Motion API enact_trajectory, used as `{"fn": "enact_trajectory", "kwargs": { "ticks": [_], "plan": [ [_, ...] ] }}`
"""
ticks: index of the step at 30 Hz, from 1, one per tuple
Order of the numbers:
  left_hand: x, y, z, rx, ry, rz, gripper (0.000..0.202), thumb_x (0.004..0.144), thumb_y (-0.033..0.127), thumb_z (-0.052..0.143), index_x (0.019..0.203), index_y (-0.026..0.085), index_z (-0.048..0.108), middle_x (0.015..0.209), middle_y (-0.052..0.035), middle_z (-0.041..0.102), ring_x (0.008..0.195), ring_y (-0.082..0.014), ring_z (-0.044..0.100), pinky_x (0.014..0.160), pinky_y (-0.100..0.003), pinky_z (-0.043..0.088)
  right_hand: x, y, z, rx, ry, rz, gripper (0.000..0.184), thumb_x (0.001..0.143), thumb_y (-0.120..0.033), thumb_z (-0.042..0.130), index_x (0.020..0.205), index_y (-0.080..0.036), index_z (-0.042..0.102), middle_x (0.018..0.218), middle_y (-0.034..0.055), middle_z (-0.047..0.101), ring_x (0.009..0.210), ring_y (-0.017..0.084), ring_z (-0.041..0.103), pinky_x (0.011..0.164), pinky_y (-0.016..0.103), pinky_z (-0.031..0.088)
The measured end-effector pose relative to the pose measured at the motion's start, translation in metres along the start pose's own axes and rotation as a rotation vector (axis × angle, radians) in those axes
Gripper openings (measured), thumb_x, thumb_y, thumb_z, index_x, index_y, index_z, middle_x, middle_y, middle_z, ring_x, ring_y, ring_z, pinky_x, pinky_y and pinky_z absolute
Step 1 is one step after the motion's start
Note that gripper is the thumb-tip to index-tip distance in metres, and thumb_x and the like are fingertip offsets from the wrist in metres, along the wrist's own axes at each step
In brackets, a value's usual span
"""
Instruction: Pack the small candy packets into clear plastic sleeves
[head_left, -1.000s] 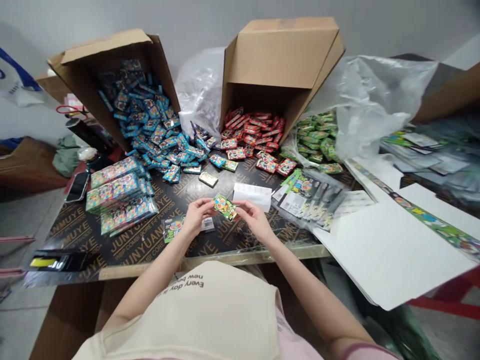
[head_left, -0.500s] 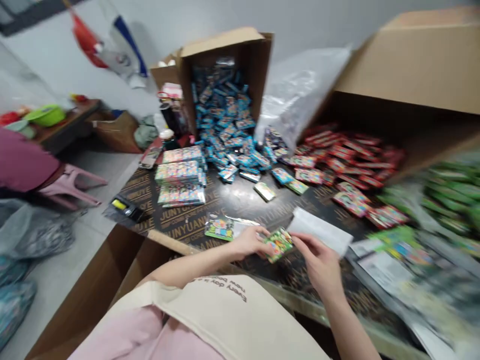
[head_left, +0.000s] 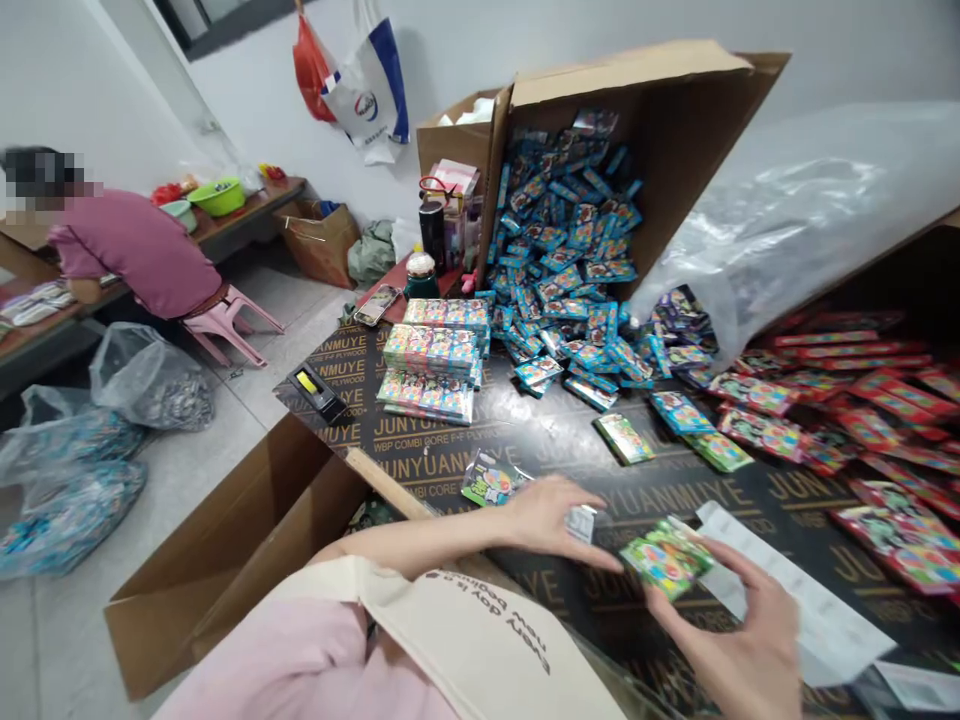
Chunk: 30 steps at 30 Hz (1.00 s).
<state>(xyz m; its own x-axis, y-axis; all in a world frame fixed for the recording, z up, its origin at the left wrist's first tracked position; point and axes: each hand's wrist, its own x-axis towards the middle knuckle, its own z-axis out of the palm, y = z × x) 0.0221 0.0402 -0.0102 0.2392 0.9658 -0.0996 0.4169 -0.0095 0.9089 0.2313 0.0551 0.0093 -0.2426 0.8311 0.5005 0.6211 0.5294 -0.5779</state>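
Observation:
My right hand (head_left: 739,625) grips a small green printed packet (head_left: 667,557) by its right side, between thumb and fingers, above the dark table. My left hand (head_left: 551,515) is beside it, thumb and fingers spread apart and not touching the packet. Under the left hand lies a clear plastic bag with a green and black print (head_left: 491,478), partly covered by the hand. A small whitish patch shows between the left thumb and fingers; I cannot tell whether it belongs to that bag. A white paper sheet (head_left: 814,610) lies beneath and beyond my right hand.
Stacked packets (head_left: 427,395) stand at the left, near a tape dispenser (head_left: 319,392). Blue packets (head_left: 562,270) spill from a cardboard box (head_left: 645,75); red packets (head_left: 870,370) lie right. Another person (head_left: 142,245) sits at the far left. An open carton (head_left: 217,540) is below the table edge.
The view has swung left, so things appear further right. My left hand has come off the green packet and opened; the right hand keeps hold of it.

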Motion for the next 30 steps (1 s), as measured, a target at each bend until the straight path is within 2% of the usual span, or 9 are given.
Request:
{"fn": "enact_trajectory", "kwargs": {
  "ticks": [2, 5, 7, 11, 15, 20, 23, 28, 30],
  "plan": [
    [0.000, -0.011, -0.010, 0.349, -0.048, 0.136, 0.090, 0.063, 0.052, 0.076, 0.140, 0.021, 0.042, 0.136, -0.0176, 0.050, 0.124, -0.0356, 0.045, 0.106, -0.056, 0.028, 0.000, 0.008, 0.001, -0.070, 0.026, 0.000, 0.060, 0.078, -0.044, 0.064, 0.134, -0.035, 0.047, 0.109, 0.0135, 0.060, 0.104, 0.044, 0.058, 0.093, 0.061, 0.043],
    [0.000, -0.026, -0.016, 0.588, -0.155, 0.189, 0.100, 0.065, 0.049, 0.073, 0.148, 0.019, 0.025, 0.135, -0.0184, 0.050, 0.127, -0.0349, 0.042, 0.109, -0.059, 0.018, -0.007, 0.020, 0.009, -0.174, 0.012, -0.047, 0.061, 0.079, -0.049, 0.061, 0.136, -0.035, 0.046, 0.108, 0.0139, 0.062, 0.102, 0.044, 0.060, 0.089, 0.060, 0.045],
    [0.000, -0.032, -0.015, 0.573, -0.140, 0.196, 0.104, 0.065, 0.050, 0.072, 0.149, 0.018, 0.020, 0.132, -0.0173, 0.051, 0.124, -0.0331, 0.045, 0.110, -0.056, 0.018, -0.015, 0.025, 0.015, -0.180, -0.031, -0.046, 0.062, 0.079, -0.054, 0.059, 0.135, -0.033, 0.046, 0.108, 0.0139, 0.064, 0.100, 0.043, 0.061, 0.086, 0.060, 0.045],
    [0.000, -0.033, -0.014, 0.431, -0.088, 0.242, 0.113, 0.061, 0.053, 0.074, 0.150, 0.019, 0.014, 0.134, -0.0160, 0.052, 0.123, -0.0340, 0.047, 0.110, -0.056, 0.017, -0.025, 0.028, 0.018, 0.012, -0.175, 0.030, 0.069, 0.073, -0.061, 0.062, 0.130, -0.025, 0.050, 0.110, 0.0121, 0.063, 0.100, 0.039, 0.061, 0.090, 0.060, 0.045],
    [-0.001, -0.029, -0.022, 0.312, -0.072, 0.275, 0.115, 0.059, 0.057, 0.074, 0.151, 0.017, 0.016, 0.137, -0.0170, 0.051, 0.123, -0.0327, 0.048, 0.113, -0.053, 0.014, -0.021, 0.031, 0.014, 0.192, -0.271, 0.114, 0.071, 0.068, -0.055, 0.070, 0.129, -0.025, 0.049, 0.121, 0.0106, 0.059, 0.111, 0.037, 0.057, 0.099, 0.059, 0.042],
    [-0.016, -0.014, -0.029, 0.196, -0.027, 0.257, 0.112, 0.057, 0.051, 0.079, 0.149, 0.018, 0.025, 0.128, -0.0157, 0.057, 0.117, -0.0331, 0.051, 0.109, -0.048, 0.026, -0.012, 0.015, 0.003, 0.346, -0.354, 0.127, 0.076, 0.068, -0.044, 0.076, 0.134, -0.025, 0.042, 0.129, 0.0121, 0.057, 0.120, 0.030, 0.055, 0.104, 0.047, 0.042],
    [-0.021, -0.010, -0.031, 0.171, 0.015, 0.242, 0.108, 0.060, 0.047, 0.079, 0.149, 0.020, 0.024, 0.129, -0.0144, 0.056, 0.120, -0.0325, 0.048, 0.109, -0.047, 0.026, -0.005, 0.002, -0.004, 0.349, -0.389, 0.111, 0.075, 0.066, -0.041, 0.079, 0.131, -0.025, 0.046, 0.132, 0.0120, 0.054, 0.122, 0.030, 0.052, 0.106, 0.048, 0.039],
    [-0.017, -0.011, -0.025, 0.194, -0.005, 0.278, 0.109, 0.061, 0.041, 0.079, 0.150, 0.024, 0.019, 0.130, -0.0105, 0.055, 0.120, -0.0290, 0.049, 0.108, -0.046, 0.031, 0.003, 0.000, -0.014, 0.500, -0.458, 0.120, 0.087, 0.065, -0.039, 0.082, 0.140, -0.026, 0.038, 0.138, 0.0110, 0.050, 0.129, 0.029, 0.047, 0.111, 0.048, 0.032],
    [-0.017, -0.009, -0.022, 0.208, 0.012, 0.291, 0.108, 0.061, 0.041, 0.079, 0.150, 0.024, 0.019, 0.129, -0.0102, 0.056, 0.118, -0.0281, 0.051, 0.105, -0.046, 0.035, 0.002, -0.001, -0.017, 0.479, -0.447, 0.128, 0.090, 0.064, -0.041, 0.082, 0.141, -0.027, 0.037, 0.141, 0.0103, 0.047, 0.131, 0.029, 0.044, 0.112, 0.048, 0.030]
  ]
}}
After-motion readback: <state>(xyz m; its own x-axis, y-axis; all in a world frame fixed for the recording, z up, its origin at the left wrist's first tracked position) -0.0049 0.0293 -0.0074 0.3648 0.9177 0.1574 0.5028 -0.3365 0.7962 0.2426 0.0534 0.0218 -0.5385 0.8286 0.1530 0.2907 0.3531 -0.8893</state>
